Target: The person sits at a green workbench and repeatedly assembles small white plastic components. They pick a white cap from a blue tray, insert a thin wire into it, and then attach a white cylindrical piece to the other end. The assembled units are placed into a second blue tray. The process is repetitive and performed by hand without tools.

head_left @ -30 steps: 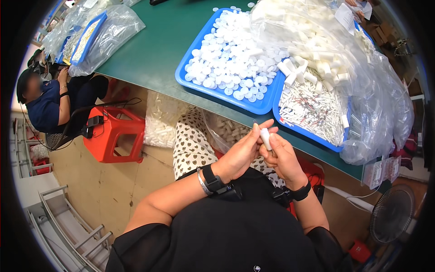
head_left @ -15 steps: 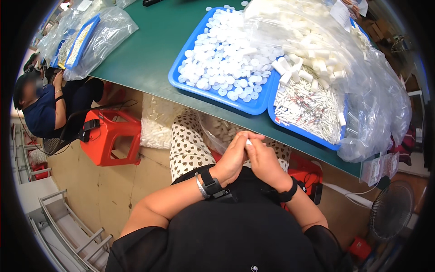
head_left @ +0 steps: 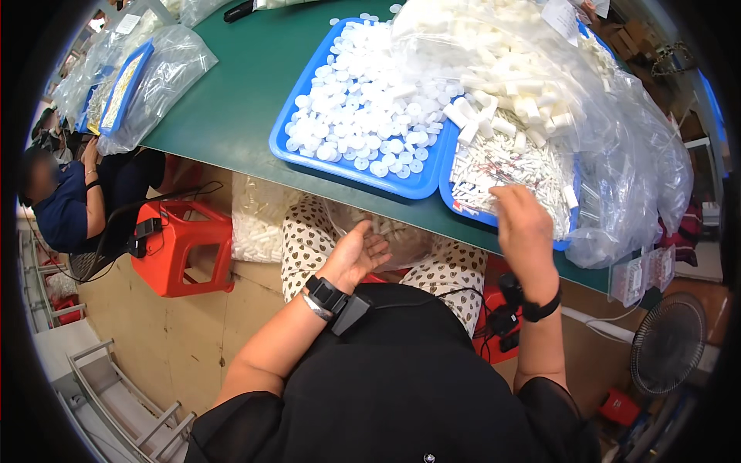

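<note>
My left hand [head_left: 356, 255] hangs over my lap, palm turned up, its fingers loosely apart and nothing visible in them. My right hand [head_left: 526, 228] is over the near part of a blue tray [head_left: 482, 218] at the right. Its bent fingertips are together at the heap of thin white tube-like pieces [head_left: 532, 174], some with reddish strands; what they grip, if anything, is hidden. Thick white cylinders [head_left: 485, 116] lie at that tray's far side. Left of it, a larger blue tray [head_left: 340, 171] holds many translucent white discs [head_left: 363, 100].
A clear plastic bag [head_left: 532, 58] of thick white cylinders slumps over both trays. Bags of white pieces [head_left: 255, 231] stand below the green table [head_left: 224, 116]. At the left are a red stool [head_left: 181, 247] and a seated person [head_left: 69, 201]. A fan [head_left: 670, 343] stands at the right.
My hands were together over my lap around a small white piece and have parted. The right went forward and right to the tray; the left lowered and opened. The piece no longer shows.
</note>
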Demonstrator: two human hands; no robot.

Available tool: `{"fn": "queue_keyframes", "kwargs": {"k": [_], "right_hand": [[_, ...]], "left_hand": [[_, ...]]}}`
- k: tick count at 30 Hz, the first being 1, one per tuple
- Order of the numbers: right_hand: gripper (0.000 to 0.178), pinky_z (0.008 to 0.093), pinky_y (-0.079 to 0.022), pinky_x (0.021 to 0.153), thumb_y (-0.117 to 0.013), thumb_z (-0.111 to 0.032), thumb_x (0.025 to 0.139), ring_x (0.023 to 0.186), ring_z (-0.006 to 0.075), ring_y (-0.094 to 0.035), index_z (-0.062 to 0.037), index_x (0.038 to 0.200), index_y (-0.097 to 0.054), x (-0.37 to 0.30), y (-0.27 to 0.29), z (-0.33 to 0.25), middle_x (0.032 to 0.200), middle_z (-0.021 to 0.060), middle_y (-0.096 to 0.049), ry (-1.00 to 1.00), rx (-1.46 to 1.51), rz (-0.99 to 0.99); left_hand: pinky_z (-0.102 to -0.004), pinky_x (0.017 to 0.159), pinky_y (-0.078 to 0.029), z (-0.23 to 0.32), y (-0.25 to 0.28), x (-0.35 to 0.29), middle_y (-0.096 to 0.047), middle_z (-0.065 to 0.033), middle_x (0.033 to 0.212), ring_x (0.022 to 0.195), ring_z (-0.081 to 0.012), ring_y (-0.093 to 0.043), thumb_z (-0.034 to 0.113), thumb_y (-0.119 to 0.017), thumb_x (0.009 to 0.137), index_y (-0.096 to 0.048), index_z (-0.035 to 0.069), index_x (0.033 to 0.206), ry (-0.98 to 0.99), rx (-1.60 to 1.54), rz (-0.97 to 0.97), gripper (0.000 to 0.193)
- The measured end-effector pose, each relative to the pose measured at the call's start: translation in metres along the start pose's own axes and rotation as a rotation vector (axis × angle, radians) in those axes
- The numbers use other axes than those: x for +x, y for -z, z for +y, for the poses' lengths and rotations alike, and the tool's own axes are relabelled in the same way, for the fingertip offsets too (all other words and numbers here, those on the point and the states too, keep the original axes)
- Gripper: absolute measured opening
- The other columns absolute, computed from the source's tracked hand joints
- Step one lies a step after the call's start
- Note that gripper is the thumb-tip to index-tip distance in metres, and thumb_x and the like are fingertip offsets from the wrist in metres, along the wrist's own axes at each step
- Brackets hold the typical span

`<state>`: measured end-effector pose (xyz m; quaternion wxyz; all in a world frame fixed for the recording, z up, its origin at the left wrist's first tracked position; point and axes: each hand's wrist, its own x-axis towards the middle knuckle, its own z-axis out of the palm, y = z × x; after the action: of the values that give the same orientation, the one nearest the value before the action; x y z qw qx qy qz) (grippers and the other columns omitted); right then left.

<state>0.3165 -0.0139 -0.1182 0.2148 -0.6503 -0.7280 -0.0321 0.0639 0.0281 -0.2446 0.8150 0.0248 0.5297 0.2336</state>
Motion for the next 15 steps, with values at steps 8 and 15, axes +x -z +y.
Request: {"fn": "queue_keyframes", "kwargs": {"k": [8,15], "right_hand": [[0.018,0.0382,-0.05,0.076,-0.062,0.003,0.074,0.087,0.0294,-0.059,-0.0022,0.091,-0.062,0.01,-0.011,0.032,0.093,0.0106,-0.062,0.133,-0.1,-0.088],[0.016,0.0401,-0.05,0.069,-0.064,-0.001,0.083,0.079,0.0313,-0.062,-0.0024,0.098,-0.059,0.012,-0.011,0.031,0.086,0.0132,-0.064,0.095,0.063,0.021]], "left_hand": [[-0.0252,0.071,-0.051,0.049,-0.064,-0.066,-0.07,-0.006,0.098,0.082,-0.0096,-0.063,0.021,-0.055,0.101,-0.065,0.0,0.108,-0.871,0.883,-0.436,0.025],[-0.0391,0.084,-0.048,0.069,-0.096,-0.009,-0.064,-0.0116,0.102,0.093,-0.0306,-0.056,0.006,-0.068,0.081,-0.069,0.002,0.102,-1.593,1.457,0.018,0.021]]}}
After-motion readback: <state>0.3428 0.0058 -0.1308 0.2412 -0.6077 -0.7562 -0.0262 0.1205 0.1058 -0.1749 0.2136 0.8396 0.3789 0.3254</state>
